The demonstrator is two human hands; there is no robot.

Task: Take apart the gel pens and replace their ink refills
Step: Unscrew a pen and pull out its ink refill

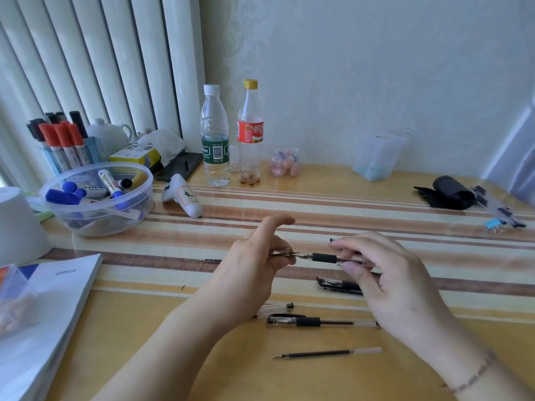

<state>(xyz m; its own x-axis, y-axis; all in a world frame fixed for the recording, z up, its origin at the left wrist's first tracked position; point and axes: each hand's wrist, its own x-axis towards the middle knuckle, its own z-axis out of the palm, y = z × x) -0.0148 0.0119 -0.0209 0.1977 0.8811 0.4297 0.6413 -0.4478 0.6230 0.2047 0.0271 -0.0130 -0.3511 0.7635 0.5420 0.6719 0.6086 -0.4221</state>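
Gel pen (324, 257) with a black grip hangs level above the striped table (376, 215), held between both hands. Its barrel end is pinched in the fingers of the right hand (385, 279), while the left hand (254, 261) is closed on a small pointed part at the pen's tip, forefinger lifted. Nearer the person lie a capped pen (312, 321) and a loose refill (327, 353), with another dark pen (338, 284) just beside the right hand.
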